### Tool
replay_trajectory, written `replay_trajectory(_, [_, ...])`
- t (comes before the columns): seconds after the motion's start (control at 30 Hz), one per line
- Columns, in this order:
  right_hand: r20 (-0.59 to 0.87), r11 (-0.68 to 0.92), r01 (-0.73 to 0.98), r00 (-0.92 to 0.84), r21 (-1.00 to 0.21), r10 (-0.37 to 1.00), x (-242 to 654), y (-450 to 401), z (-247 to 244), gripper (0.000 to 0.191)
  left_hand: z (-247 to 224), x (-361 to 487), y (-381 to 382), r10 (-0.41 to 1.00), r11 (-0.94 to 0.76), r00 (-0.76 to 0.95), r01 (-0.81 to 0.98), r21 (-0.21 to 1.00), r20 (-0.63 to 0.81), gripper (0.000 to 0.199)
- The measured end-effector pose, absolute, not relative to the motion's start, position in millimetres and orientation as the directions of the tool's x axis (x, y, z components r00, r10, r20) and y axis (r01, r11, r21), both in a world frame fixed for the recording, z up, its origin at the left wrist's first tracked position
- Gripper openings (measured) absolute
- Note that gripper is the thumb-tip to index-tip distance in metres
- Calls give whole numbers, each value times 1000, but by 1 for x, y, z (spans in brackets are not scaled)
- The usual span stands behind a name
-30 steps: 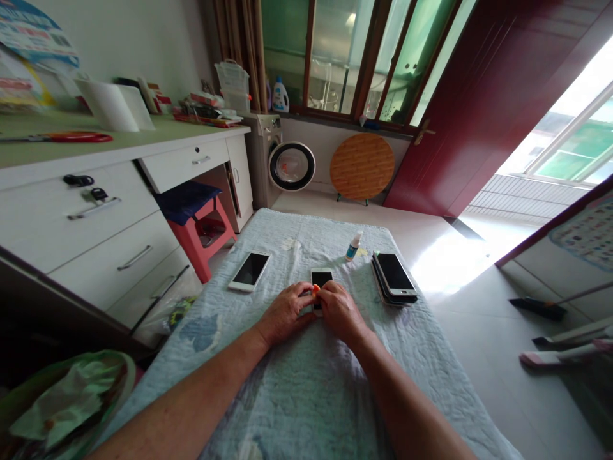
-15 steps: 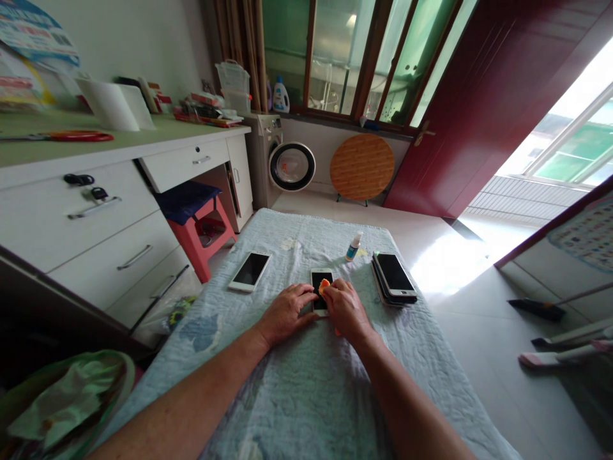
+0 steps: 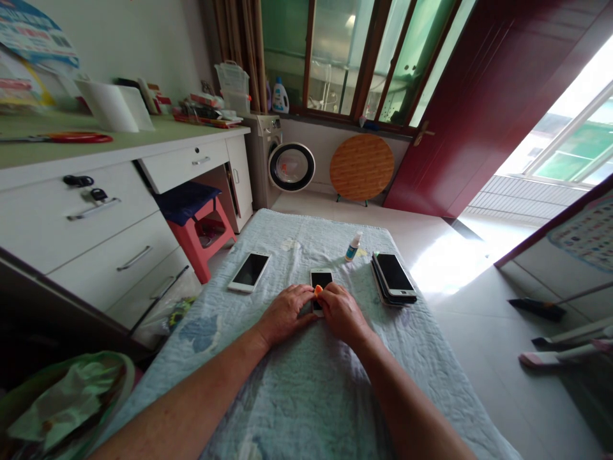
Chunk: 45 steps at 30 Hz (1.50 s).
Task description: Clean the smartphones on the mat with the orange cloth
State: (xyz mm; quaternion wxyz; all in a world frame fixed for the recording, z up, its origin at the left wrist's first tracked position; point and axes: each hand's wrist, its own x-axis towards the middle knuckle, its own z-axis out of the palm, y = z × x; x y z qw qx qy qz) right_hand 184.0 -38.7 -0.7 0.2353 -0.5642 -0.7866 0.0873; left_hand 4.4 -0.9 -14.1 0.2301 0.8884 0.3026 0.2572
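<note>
My head camera looked forward and down on my left hand (image 3: pixel 286 312) and right hand (image 3: pixel 341 310), the window (image 3: pixel 341 61) farther off.

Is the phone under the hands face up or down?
Face up: the phone shows its black screen and white edges, partly hidden by the left hand and right hand.

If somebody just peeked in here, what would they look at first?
Probably the big dark-red door, slanting across the upper right. Then, near the middle, the right hand pinching something small and orange over a white phone, with the left hand at its left edge. The round wooden tabletop by the back wall stands out too.
</note>
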Motion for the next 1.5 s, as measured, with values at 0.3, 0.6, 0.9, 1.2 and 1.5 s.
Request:
replay_trajectory(0.3, [286, 359, 834, -254, -418, 924, 185, -39, -2, 19, -14, 5, -1, 673, -692, 669, 420, 587, 315, 45])
replay_trajectory(0.6, [238, 328, 862, -250, -387, 938, 182, -38, -1, 18, -21, 5, 0, 695, -690, 654, 491, 531, 298, 58])
replay_trajectory(0.9, [223, 310, 877, -241, -367, 945, 186, -37, -1, 19, -19, 5, 0, 694, -692, 654, 488, 532, 301, 57])
replay_trajectory(1.2, [253, 142, 941, -63, -306, 965, 191, -35, -3, 19, -23, 5, 2, 698, -688, 652, 495, 531, 296, 60])
replay_trajectory(1.5, [267, 225, 926, -144, -303, 953, 188, -36, -3, 22, -23, 6, 2, 702, -686, 655, 514, 515, 281, 58])
